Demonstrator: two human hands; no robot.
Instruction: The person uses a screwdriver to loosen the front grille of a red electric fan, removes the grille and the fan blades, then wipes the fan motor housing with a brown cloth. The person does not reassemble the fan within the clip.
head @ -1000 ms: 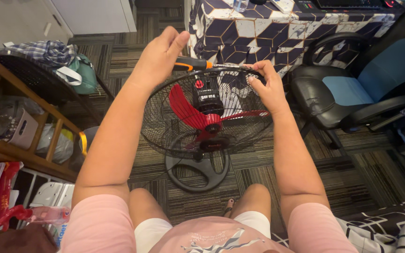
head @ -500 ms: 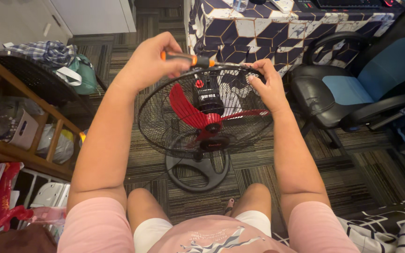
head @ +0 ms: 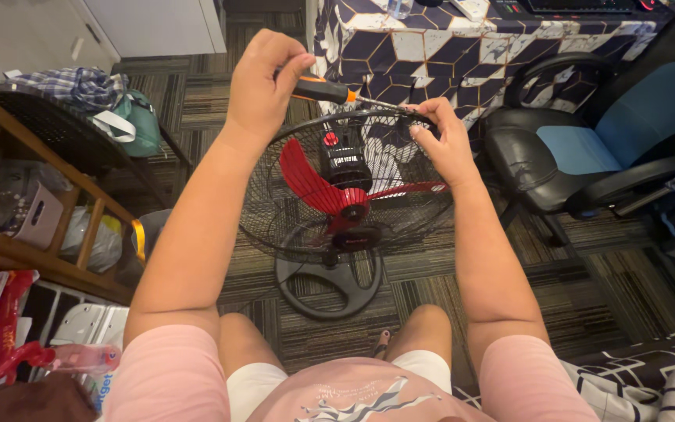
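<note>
Both hands worked at the fan's (head: pixel 345 195) twelve o'clock rim: left hand (head: pixel 263 78) clamped the screwdriver (head: pixel 323 90) aimed rightward, right hand (head: pixel 443 141) pinched the wire guard (head: pixel 275 180), apparently steadying it.

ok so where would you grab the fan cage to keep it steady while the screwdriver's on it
Grip the top rim of the black fan cage, coming from the right, opposite the tool. The rim is a thin round hoop that fingers can pinch, and the right hand already holds it there. The left hand works the orange and black screwdriver, its tip pointing at that rim. The red blades sit exposed, so stay outside.
</note>
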